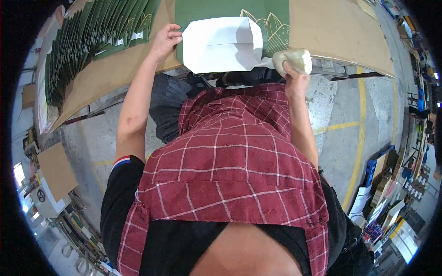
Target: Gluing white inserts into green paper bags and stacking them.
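A green paper bag [207, 10] with gold line drawings lies on the table's front edge. Its white, flap-folded end [218, 51] faces me. My left hand [166, 41] is at the left side of that white end, fingers apart, fingertips at its edge. In my right hand [294, 76] is a soft cream-coloured squeeze bottle [294, 60], gripped from below. Its pale nozzle [265, 63] points left, to the lower right corner of the white end. Whether anything comes out of the nozzle I cannot tell.
Several folded green bags [99, 39] stand fanned in a row at the left of the table. Brown board [336, 32] covers the tabletop. A red checked apron [230, 152] hangs over my front. Yellow lines [361, 106] mark the concrete floor at the right.
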A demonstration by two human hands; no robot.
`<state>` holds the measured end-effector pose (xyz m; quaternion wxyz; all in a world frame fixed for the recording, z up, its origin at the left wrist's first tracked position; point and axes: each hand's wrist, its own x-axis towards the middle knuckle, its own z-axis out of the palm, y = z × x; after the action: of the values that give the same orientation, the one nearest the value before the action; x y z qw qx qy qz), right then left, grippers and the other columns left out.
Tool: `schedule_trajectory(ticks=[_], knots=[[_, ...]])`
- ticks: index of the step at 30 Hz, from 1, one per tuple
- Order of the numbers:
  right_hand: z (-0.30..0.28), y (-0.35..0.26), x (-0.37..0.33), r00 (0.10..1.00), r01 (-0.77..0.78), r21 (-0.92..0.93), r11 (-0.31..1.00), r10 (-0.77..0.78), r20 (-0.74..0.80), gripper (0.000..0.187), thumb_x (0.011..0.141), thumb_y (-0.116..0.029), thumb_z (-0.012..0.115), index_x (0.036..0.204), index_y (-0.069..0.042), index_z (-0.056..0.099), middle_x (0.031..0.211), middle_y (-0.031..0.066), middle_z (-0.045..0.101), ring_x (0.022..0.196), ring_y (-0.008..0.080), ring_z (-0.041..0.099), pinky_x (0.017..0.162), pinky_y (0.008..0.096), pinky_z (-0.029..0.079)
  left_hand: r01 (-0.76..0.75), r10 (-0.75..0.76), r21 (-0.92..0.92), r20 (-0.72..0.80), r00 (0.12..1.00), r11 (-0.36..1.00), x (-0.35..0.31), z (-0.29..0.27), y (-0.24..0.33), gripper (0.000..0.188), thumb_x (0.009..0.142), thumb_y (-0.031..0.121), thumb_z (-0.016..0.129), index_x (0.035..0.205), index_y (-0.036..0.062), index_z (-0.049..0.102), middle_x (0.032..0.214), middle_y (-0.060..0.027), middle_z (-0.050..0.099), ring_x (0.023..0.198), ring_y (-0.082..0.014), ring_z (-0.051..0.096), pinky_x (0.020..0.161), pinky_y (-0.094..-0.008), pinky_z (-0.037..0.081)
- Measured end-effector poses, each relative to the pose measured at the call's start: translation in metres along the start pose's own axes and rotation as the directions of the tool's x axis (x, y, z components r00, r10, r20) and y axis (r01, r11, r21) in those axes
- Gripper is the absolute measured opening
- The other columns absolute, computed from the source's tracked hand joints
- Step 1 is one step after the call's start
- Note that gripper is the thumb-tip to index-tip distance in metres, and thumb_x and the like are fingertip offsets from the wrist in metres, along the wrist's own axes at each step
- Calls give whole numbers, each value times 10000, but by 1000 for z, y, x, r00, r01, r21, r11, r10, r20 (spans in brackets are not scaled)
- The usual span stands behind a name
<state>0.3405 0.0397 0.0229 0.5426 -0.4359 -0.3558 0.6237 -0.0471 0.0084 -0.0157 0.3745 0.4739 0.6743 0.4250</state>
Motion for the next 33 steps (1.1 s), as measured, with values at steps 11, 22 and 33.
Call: schedule_trajectory(ticks=[11,22,33], knots=[[-12,-17,10,994,101,29,994,-100,-43,381,695,-18,655,1049,-13,515,936,83,572,809,185,576,597,272,502,0,0,13,0,1000,1000,-3,1,9,420,712,34,619,1106,25,472,976,-121,601,885,-153,548,799,-282,432],[-12,-9,18,997,75,68,995,-73,-37,385,705,-25,647,1063,-21,503,986,92,561,842,200,577,625,290,519,13,-13,2,20,1000,1000,0,0,1,424,722,20,611,1116,21,456,981,-121,589,902,-151,535,813,-270,420],[17,-33,71,991,130,223,966,-137,15,332,757,-32,593,1072,-48,487,990,82,561,866,211,589,656,335,550,1,-1,-40,-5,1000,999,-3,2,5,415,695,-8,592,1089,26,469,915,-95,606,819,-127,546,738,-261,442]])
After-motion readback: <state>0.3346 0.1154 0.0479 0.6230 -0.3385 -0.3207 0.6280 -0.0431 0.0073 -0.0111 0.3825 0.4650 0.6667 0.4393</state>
